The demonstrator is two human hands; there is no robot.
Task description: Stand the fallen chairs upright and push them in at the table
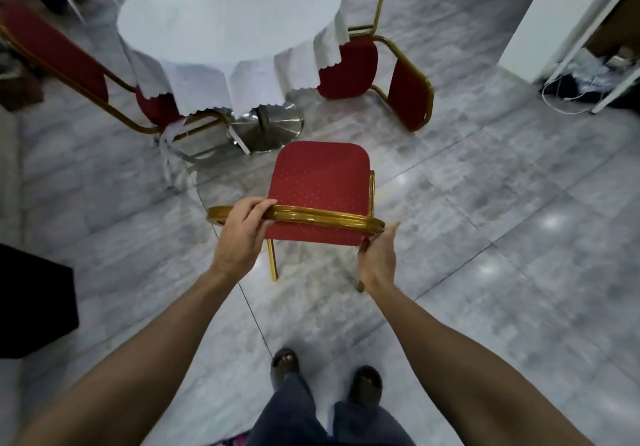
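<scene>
Head view, looking down. Upright chair [320, 191] stands on the tiled floor [502, 238] in front of the person, red seat facing the round surface [228, 26], short of it and not pushed in. Left hand [240, 234] curls over the gold top rail of the chair back, grip closed round it. Right hand [379, 255] at the rail's other end; fingers partly hidden behind the frame, thumb out — cannot tell whether it grips or only touches. Front legs hidden under the seat. Fallen chair [381, 71] lies on its side right of the surface, partly behind the white cloth. Third chair [59, 54] at left, seat tucked under the cloth, back cut off at the edge.
</scene>
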